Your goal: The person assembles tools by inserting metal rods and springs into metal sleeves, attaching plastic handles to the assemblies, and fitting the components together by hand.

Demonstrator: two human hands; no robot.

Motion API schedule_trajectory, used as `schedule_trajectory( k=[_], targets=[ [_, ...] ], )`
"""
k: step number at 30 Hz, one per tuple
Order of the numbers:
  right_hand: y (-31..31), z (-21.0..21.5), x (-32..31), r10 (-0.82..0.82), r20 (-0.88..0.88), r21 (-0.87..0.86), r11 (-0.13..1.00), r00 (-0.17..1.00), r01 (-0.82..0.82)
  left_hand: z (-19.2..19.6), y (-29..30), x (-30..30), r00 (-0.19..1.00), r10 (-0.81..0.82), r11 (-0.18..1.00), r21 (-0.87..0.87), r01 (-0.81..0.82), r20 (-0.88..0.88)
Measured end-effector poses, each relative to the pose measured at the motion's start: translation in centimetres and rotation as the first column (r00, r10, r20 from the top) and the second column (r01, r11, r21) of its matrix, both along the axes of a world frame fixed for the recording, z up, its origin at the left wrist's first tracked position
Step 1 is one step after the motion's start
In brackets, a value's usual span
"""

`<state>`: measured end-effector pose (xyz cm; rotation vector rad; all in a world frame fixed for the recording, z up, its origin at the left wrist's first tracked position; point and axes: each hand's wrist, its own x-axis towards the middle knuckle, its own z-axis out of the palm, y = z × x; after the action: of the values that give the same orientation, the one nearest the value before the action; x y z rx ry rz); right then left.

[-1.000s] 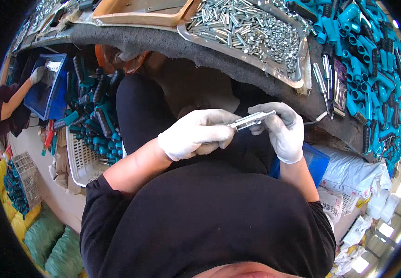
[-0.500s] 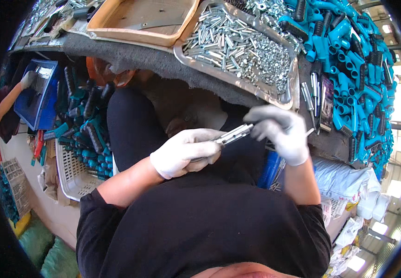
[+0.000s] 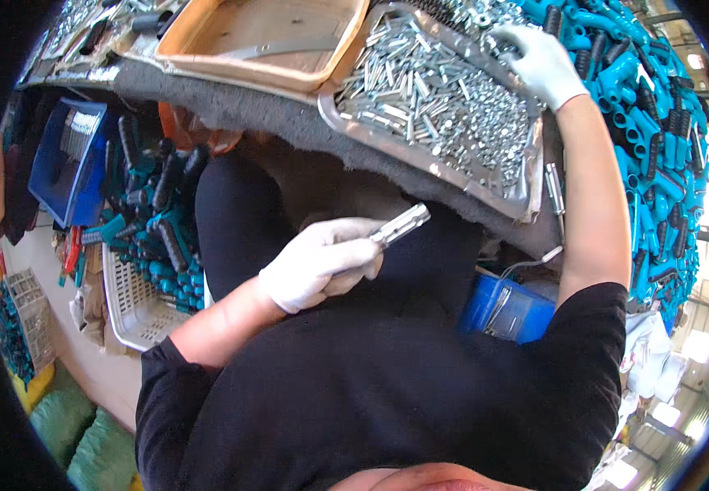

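My left hand (image 3: 322, 263), in a white glove, is closed around a shiny metal tube (image 3: 404, 226) with holes near its end; the tube points up and right over my lap. Whether more pieces lie in that fist is hidden. My right hand (image 3: 544, 69), also gloved, is stretched far out to a heap of small metal fittings (image 3: 481, 15) behind the parts tray. Its thumb and fingers are apart, with the fingertips among the pieces. The metal tray (image 3: 526, 192) below that hand holds short silvery pins (image 3: 408, 82) and small nut-like pieces (image 3: 489, 135).
A yellowish shallow tray (image 3: 322, 78) stands on the bench. Teal tubular parts (image 3: 657, 188) pile up on the right. A blue bin (image 3: 526, 307) with thin rods sits below the bench edge. At left are a white basket (image 3: 129, 307) and a blue crate (image 3: 64, 164).
My right hand has left the tube and moved up and right to the heap of fittings. My left hand keeps its hold, nearly in place. The other person's gloved hand at left has gone from sight.
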<state>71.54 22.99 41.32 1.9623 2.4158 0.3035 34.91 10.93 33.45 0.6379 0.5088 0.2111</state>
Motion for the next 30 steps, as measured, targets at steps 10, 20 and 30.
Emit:
schedule_trajectory(
  k=[10,20,30],
  targets=[
    [-14.2,3.3,-7.7,-0.135,-0.781,-0.101,0.991,0.610,0.091,0.6,-0.2,0.3,1.000,-0.022,0.989,0.143,0.024,-0.014],
    [-21.3,-0.6,-13.4,-0.200,-0.700,-0.410,0.898,0.685,-0.157,2.6,-2.2,1.3,0.965,-0.249,0.949,0.178,0.259,-0.077],
    [-10.9,5.5,-4.2,-0.114,-0.458,0.019,0.990,0.882,0.138,1.5,-1.7,1.7,0.971,-0.230,0.959,0.156,0.238,-0.062]
  ],
)
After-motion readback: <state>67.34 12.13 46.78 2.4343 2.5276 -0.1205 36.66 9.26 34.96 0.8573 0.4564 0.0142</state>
